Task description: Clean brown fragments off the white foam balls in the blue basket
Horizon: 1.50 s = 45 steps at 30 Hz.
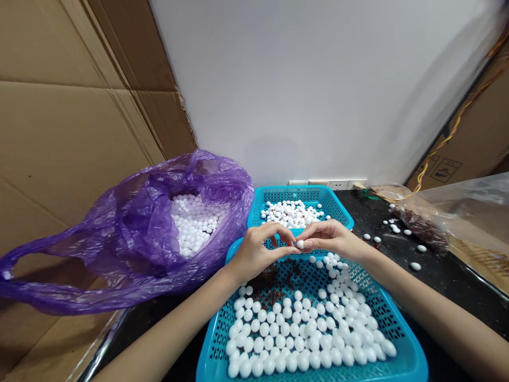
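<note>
My right hand [334, 237] pinches a small white ball [300, 244] between thumb and fingertips. Close against it, my left hand [260, 248] has its thumb and index fingertip brought together; anything between those tips is too small to make out. Both hands hover over the far part of a large turquoise basket [413, 347]. Many white egg-shaped balls [280, 339] cover its near and right side. A heap of small dark reddish-brown bits [270, 286] lies in its far left part, partly behind my left hand.
A smaller turquoise basket [342, 204] with white balls stands behind, by the wall [318, 95]. On the left, a purple plastic bag [147, 212] gapes over more balls. Loose balls and a clear bag of brown bits [423, 228] lie on the black counter [457, 289] at right.
</note>
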{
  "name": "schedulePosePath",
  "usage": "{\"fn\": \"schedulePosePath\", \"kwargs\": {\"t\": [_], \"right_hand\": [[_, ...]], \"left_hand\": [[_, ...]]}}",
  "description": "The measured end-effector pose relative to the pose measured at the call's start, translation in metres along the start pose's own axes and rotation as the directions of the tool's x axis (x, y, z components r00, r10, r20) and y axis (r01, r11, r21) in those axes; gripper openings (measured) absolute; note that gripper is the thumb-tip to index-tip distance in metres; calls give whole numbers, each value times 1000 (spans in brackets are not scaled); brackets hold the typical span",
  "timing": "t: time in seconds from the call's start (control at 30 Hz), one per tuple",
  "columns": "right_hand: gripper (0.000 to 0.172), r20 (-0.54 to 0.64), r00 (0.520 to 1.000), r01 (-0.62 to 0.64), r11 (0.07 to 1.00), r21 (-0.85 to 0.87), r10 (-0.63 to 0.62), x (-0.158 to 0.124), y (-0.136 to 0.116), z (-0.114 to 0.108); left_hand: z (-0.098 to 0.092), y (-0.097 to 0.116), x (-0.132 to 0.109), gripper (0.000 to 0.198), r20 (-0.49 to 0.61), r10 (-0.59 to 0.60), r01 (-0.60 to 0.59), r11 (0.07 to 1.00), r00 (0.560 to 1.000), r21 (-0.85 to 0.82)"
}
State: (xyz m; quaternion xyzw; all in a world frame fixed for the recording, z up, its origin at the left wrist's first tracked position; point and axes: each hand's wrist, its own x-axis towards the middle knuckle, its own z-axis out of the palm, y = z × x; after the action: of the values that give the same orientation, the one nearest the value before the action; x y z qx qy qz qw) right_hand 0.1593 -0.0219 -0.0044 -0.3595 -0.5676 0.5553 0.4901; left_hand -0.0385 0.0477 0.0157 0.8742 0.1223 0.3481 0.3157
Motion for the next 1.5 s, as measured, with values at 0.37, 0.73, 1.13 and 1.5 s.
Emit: {"fn": "schedulePosePath", "kwargs": {"t": [0.37, 0.73, 1.13, 1.5], "right_hand": [[12, -29, 999, 16, 1000, -24, -17, 0, 0, 2], [13, -19, 997, 70, 995, -71, -71, 2, 1, 0], [25, -390, 868, 207, 938, -278, -307, 7, 10, -10], [25, -429, 846, 178, 925, -335, -317, 7, 9, -10]], "left_hand": [[0, -2, 0, 13, -27, 29, -28, 998, 999, 56], [0, -4, 1, 12, -4, -27, 27, 998, 1000, 53], [2, -6, 0, 16, 139, -210, 198, 975, 968, 98], [0, -7, -1, 5, 339, -161, 103, 978, 927, 183]]}}
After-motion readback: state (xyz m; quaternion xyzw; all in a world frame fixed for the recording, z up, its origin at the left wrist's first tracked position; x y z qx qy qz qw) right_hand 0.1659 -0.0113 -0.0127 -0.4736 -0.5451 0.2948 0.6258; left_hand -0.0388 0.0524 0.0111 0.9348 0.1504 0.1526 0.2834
